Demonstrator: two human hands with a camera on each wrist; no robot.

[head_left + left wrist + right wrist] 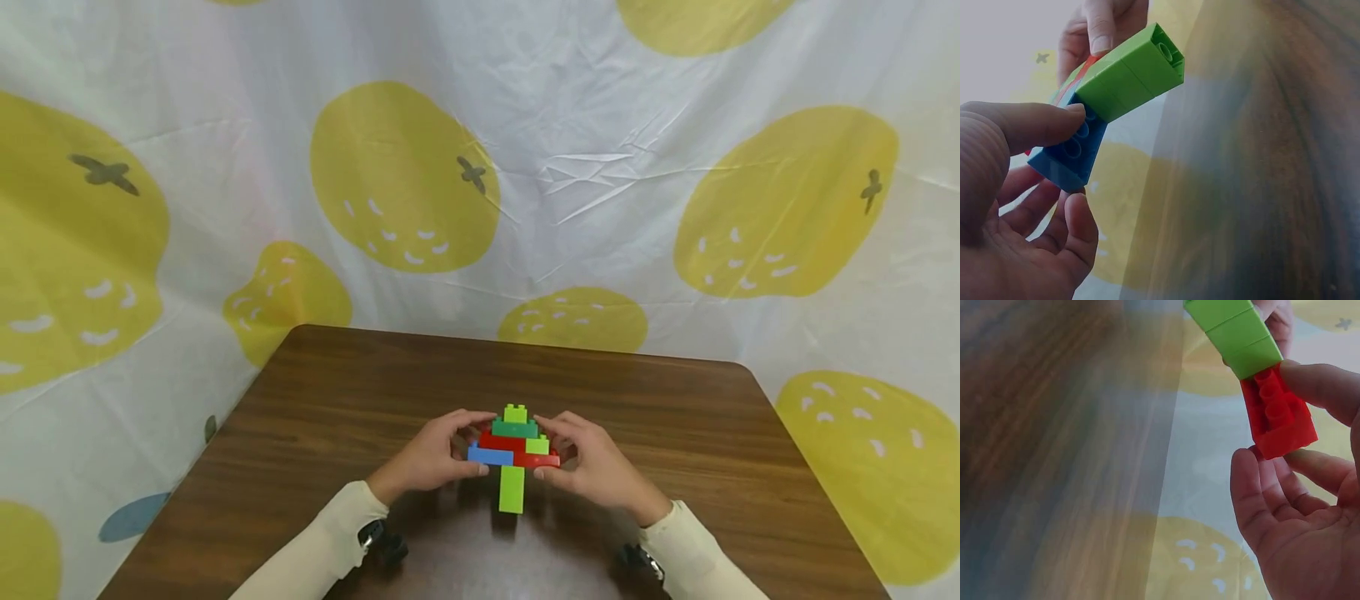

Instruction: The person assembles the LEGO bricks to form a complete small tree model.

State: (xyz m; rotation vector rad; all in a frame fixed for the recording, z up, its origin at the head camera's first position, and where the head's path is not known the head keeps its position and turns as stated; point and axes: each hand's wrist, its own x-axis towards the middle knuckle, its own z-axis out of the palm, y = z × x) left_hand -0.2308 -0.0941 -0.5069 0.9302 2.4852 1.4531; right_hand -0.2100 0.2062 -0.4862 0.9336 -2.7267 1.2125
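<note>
Between both hands is a tree-shaped build of toy building bricks, narrow at the top and wide below. Its stem is a stack of lime green bricks [512,490]. My left hand [435,450] grips the left end, with the thumb on the hollow underside of the blue brick [1063,159]. At the other end my right hand [596,467] holds the bottom red brick [1282,419], thumb near the stem and fingers on the far side. Higher up are a dark green brick [514,429] and a small lime green top brick [515,413]. Fingers partly hide the build's sides.
A dark brown wooden table [360,375] with rounded far corners lies beneath the hands. Behind it hangs a white cloth [570,183] printed with large yellow fruit. Both forearms carry a dark wrist strap [371,533] over pale sleeves.
</note>
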